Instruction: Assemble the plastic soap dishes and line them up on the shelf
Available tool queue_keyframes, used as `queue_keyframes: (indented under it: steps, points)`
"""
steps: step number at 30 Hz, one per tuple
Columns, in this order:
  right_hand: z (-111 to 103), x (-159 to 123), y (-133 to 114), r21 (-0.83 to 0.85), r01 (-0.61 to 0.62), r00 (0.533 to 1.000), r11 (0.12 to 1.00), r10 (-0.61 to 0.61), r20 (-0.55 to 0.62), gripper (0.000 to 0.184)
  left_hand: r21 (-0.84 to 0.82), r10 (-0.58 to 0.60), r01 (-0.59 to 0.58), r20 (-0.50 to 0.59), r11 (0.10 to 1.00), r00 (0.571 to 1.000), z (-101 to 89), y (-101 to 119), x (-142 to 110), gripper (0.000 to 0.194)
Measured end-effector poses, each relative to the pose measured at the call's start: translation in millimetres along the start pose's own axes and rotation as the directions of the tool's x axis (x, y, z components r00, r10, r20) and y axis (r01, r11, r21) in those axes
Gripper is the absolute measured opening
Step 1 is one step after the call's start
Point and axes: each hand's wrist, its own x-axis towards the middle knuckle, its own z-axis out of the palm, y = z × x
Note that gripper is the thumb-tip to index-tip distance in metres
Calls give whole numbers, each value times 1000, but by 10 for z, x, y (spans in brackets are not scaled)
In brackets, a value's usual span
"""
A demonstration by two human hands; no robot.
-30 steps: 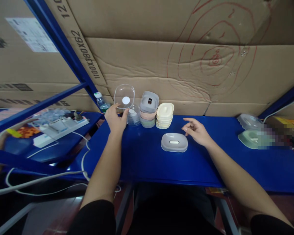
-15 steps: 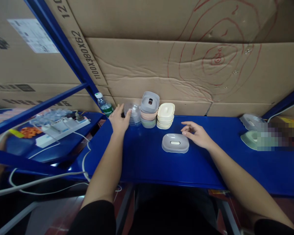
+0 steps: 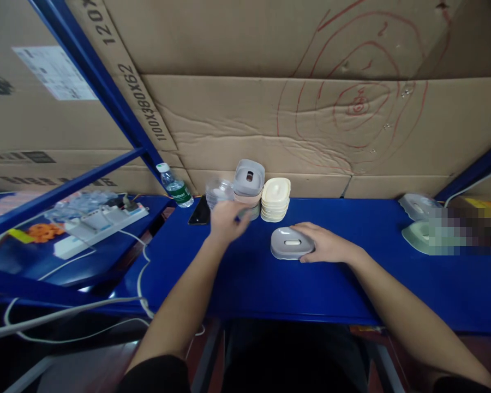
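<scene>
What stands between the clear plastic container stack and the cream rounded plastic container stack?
In the head view, a stack of rounded plastic containers, grey above pink, stands there; the left hand partly hides its lower front.

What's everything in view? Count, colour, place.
dish: one, grey, centre
mixed stack: one, grey pink green, back
cream stack: one, cream, back
clear containers: several, colourless, back
bottle: one, green label, back left
flat slab: one, black, by bottle
power strip: one, white, left
orange pieces: several, orange, left
cables: several, white, left
other dishes: two, grey and green, right
cardboard: several panels, brown, behind
tables: two, blue, beneath
left hand: one, bare, by mixed stack
right hand: one, bare, on dish
</scene>
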Motion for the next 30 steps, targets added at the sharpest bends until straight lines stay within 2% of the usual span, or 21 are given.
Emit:
queue_keyframes:
  steps: [1,3,6,9,12,14,18,21,23,27,30]
  points:
    - [-15,5,-20,9,6,1000,1000,-6,-19,97,-62,94,-88,98,994,991,37,145,6,26]
    - [-48,14,-61,30,17,998,999,-15,-54,91,-225,258,-213,192,951,947,109,403,18,34]
    - [-87,23,-99,74,51,992,996,-42,-116,86,-349,356,-259,251,901,900,179,613,36,50]
    - [-108,25,-103,111,102,972,989,-75,-221,79,-342,337,-245,244,907,909,193,603,44,57]
    - [-118,20,-106,174,130,942,976,-67,-329,51,-328,330,-257,187,909,925,181,519,35,61]
    - [-120,13,-114,256,126,925,958,-21,-379,43,-319,323,-259,167,911,932,172,484,23,61]
    - [-126,-12,-110,392,48,870,919,154,-468,59,-264,271,-221,170,939,947,173,483,-4,51]
    - [-142,-27,-64,476,-45,751,878,344,-563,70,-228,249,-208,172,951,953,210,504,-31,51]
    - [-155,-31,-23,563,-75,686,823,452,-570,74,-225,253,-211,175,951,952,253,523,-53,51]
    - [-164,-20,28,609,-72,655,790,498,-568,77,-236,287,-243,177,941,941,320,565,-79,50]
    - [-155,4,24,638,-71,617,767,536,-576,72,-211,335,-295,190,932,923,310,595,-60,50]
